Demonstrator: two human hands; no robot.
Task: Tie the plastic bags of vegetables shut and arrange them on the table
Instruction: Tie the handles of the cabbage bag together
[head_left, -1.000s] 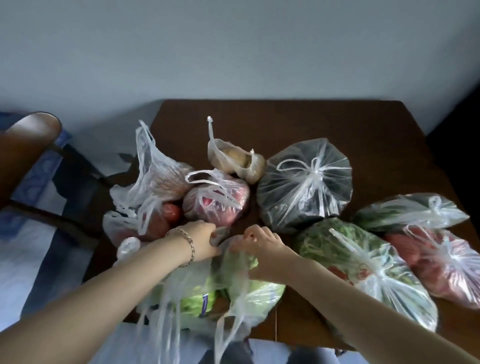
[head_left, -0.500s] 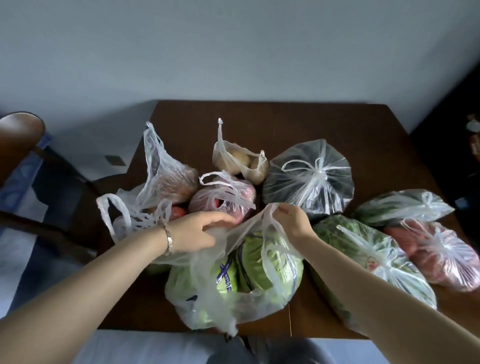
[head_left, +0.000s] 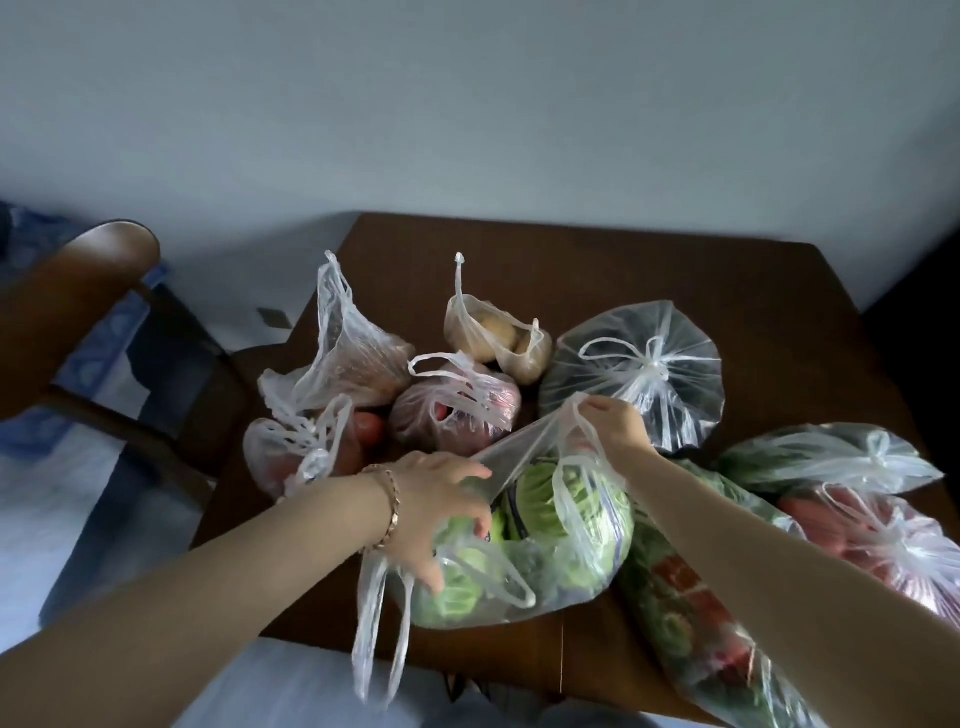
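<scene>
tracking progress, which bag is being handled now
The green cabbage bag, the only one in hand: right hand pinches its handle, left hand grips its side.

The bags (head_left: 644, 374) are thin, clear, crinkled plastic with a soft sheen. The tabletop (head_left: 675, 270) is dark brown wood, smooth and matt. At 9 o'clock, the chair (head_left: 78, 291) is smooth brown wood.

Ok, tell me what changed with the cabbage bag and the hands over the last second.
The cabbage bag came up from the table's front edge onto the table. The hands, first together at its top, drew apart: the right hand now pinches one handle raised toward the far side, the left hand has dropped onto the bag's near side, its grip unclear. The other bags kept their places.
</scene>
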